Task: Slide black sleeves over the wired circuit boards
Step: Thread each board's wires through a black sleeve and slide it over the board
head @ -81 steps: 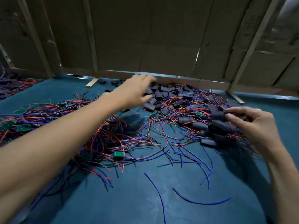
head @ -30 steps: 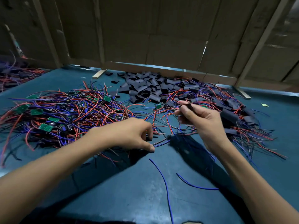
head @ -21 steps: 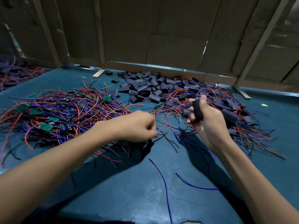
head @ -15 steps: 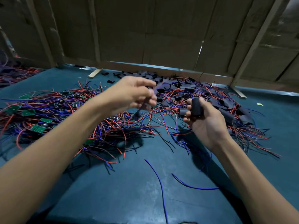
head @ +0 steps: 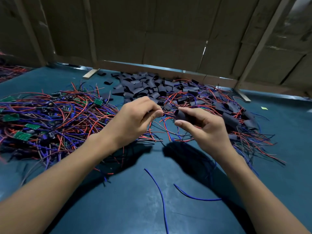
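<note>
My right hand (head: 205,128) holds a black sleeve (head: 183,115) between thumb and fingers, its open mouth turned left. My left hand (head: 133,121) pinches a bundle of red and blue wires (head: 166,114) whose ends reach the sleeve's mouth. The board on those wires is hidden inside my left hand. A pile of loose black sleeves (head: 143,88) lies at the back. Wired green circuit boards (head: 22,135) lie tangled at the left. Sleeved boards (head: 231,119) lie heaped at the right.
The work lies on a teal table (head: 135,208). Two loose blue wires (head: 158,196) lie near the front. A cardboard partition (head: 168,48) on wooden legs closes off the back. Another wire heap (head: 10,71) shows at the far left.
My left hand lifted a wired board out of the left tangle and brought it to my right hand. The sleeve in my right hand has turned from upright to lying with its mouth toward the wires.
</note>
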The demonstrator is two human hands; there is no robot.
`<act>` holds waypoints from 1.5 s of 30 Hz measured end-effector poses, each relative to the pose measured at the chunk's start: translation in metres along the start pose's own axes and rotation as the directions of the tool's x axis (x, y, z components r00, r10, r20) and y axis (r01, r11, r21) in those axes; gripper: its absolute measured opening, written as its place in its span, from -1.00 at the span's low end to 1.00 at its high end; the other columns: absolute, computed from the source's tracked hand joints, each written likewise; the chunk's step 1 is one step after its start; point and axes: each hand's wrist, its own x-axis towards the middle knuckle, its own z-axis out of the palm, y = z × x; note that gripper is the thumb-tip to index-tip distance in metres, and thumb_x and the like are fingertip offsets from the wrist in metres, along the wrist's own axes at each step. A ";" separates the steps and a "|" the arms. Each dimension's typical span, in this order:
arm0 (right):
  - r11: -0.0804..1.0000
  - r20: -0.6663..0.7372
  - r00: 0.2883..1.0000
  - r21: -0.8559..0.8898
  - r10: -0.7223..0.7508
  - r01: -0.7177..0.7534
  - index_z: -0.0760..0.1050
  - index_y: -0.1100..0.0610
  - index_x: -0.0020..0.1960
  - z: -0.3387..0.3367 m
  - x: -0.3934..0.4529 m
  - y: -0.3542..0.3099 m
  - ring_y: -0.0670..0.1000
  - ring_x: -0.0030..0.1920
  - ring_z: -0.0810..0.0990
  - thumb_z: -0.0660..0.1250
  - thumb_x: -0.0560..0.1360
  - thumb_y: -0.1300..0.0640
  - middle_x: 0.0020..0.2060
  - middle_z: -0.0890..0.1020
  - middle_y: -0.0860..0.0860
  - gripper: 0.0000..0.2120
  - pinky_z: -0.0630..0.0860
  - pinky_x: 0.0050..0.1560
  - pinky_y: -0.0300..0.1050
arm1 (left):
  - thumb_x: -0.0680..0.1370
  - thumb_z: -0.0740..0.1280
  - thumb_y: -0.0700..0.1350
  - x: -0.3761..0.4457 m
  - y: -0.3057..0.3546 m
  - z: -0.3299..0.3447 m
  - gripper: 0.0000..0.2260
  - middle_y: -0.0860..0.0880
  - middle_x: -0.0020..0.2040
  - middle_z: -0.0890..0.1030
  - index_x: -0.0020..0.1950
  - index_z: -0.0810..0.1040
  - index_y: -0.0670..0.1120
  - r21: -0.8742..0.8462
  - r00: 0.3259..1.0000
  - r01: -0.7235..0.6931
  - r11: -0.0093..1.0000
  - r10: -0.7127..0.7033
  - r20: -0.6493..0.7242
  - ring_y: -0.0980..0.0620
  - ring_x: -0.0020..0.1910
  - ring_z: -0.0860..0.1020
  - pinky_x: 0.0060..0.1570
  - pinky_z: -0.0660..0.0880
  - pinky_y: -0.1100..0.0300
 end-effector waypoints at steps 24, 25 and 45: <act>1.000 -0.009 1.000 0.007 0.015 -0.015 0.69 0.21 0.11 -0.012 0.002 0.010 -0.10 -0.11 0.71 0.54 0.40 0.08 -0.07 0.75 0.04 -0.67 0.62 0.04 -0.19 | 0.62 0.32 0.05 -0.011 -0.016 0.001 -0.63 -0.07 -0.06 0.62 0.31 0.60 -0.14 0.145 0.970 0.013 0.989 -0.047 0.237 -0.08 -0.10 0.58 -0.07 0.50 0.03; 0.995 0.017 0.999 -0.082 -0.051 0.053 0.69 0.22 0.14 -0.012 0.002 0.010 -0.10 -0.06 0.71 0.54 0.40 0.05 -0.02 0.74 0.03 -0.62 0.62 0.07 -0.17 | 0.62 0.29 0.06 -0.010 -0.014 0.000 -0.59 -0.07 -0.06 0.59 0.37 0.57 -0.15 0.136 0.974 0.002 0.991 -0.033 0.225 -0.08 -0.12 0.55 -0.10 0.50 0.04; 0.958 0.083 0.973 -0.177 -0.214 0.226 0.48 0.22 0.42 0.010 -0.003 0.006 -0.04 0.14 0.66 0.58 0.42 0.14 0.10 0.72 0.02 -0.38 0.48 0.25 -0.26 | 0.45 0.47 -0.10 -0.005 0.008 0.014 -0.81 -0.16 -0.18 0.71 -0.03 0.63 -0.19 -0.757 0.838 0.483 0.440 -0.484 0.253 -0.03 -0.20 0.67 -0.21 0.61 0.17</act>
